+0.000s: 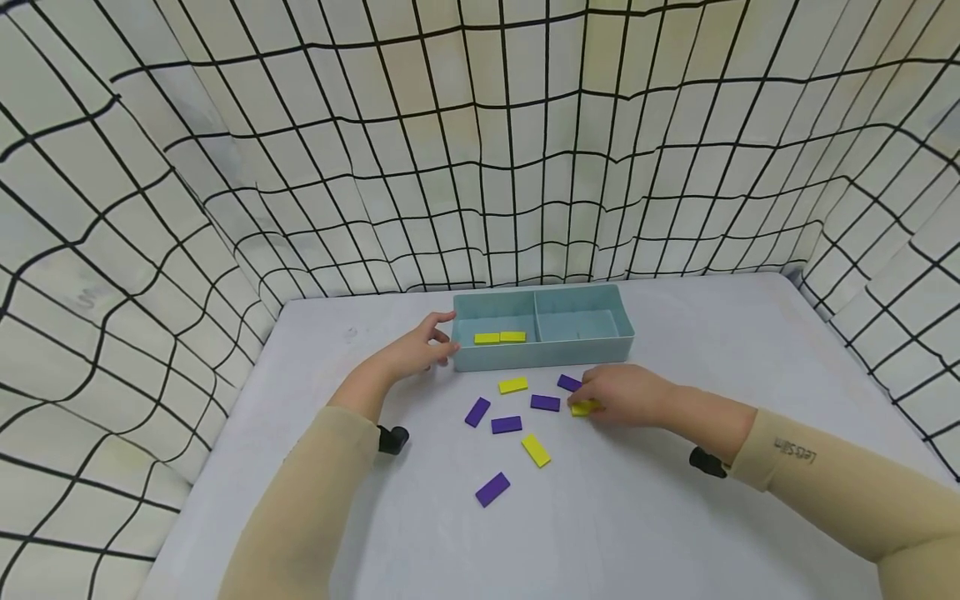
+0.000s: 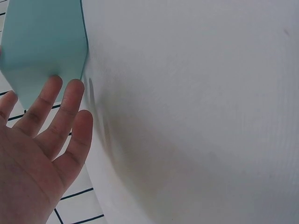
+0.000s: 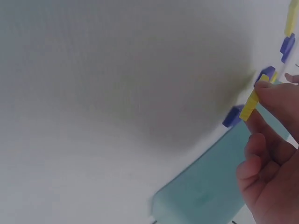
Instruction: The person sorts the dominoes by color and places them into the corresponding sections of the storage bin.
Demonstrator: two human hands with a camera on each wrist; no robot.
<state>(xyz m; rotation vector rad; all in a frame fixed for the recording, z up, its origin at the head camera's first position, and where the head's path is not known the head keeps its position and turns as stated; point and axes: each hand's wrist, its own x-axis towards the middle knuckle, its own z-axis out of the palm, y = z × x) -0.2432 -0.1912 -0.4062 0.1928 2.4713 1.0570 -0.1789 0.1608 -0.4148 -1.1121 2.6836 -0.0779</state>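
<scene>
A pale teal box (image 1: 543, 354) with a divider stands at the back of the table; two yellow blocks (image 1: 499, 337) lie in its left compartment. My left hand (image 1: 411, 350) is at the box's left end, thumb and index fingertips right at its edge. In the left wrist view the other fingers (image 2: 67, 105) are loosely spread beside the box wall (image 2: 46, 42). My right hand (image 1: 626, 395) pinches a yellow block (image 3: 252, 102) between thumb and fingers, in front of the box's right part. A purple block (image 1: 569, 383) lies right by its fingertips.
In front of the box lie more flat blocks: several purple ones, such as one purple block (image 1: 492, 489) nearest me, and two yellow ones, including a tilted yellow block (image 1: 536, 450). A black grid net (image 1: 510, 167) over white panels encloses the white table (image 1: 637, 525).
</scene>
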